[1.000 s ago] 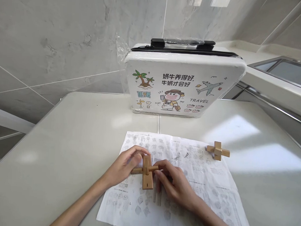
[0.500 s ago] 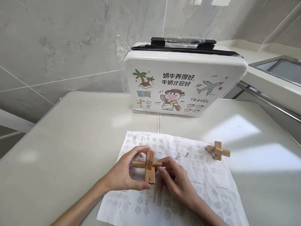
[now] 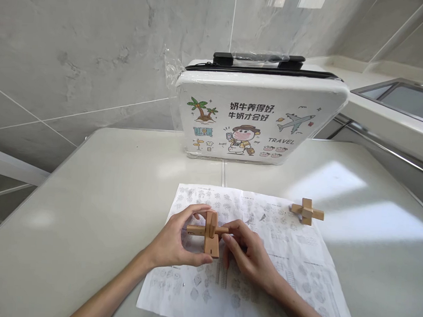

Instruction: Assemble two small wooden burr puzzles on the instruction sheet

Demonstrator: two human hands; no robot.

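A cross-shaped wooden interlocking puzzle [image 3: 212, 241] is held between my two hands above a printed sheet [image 3: 262, 289]. My left hand [image 3: 176, 238] curves around its left side, fingertips at the top end and thumb at the bottom end of the upright piece. At the right, my right hand [image 3: 248, 250] pinches the tip of the crossing bar between thumb and index finger. Its other fingers are curled underneath and partly hidden. Another small wooden puzzle [image 3: 307, 212] of crossed pieces rests at the sheet's right edge, apart from both hands.
Behind the sheet, a white case [image 3: 257, 127] with cartoon prints and a black handle [image 3: 258, 58] stands on the pale table [image 3: 74, 209], wrapped in clear plastic. A grey tiled wall [image 3: 97, 48] rises beyond. A counter with a dark panel [image 3: 404, 100] lies at the right.
Almost nothing differs. The view has shifted very slightly, and both hands keep the same hold on the puzzle.
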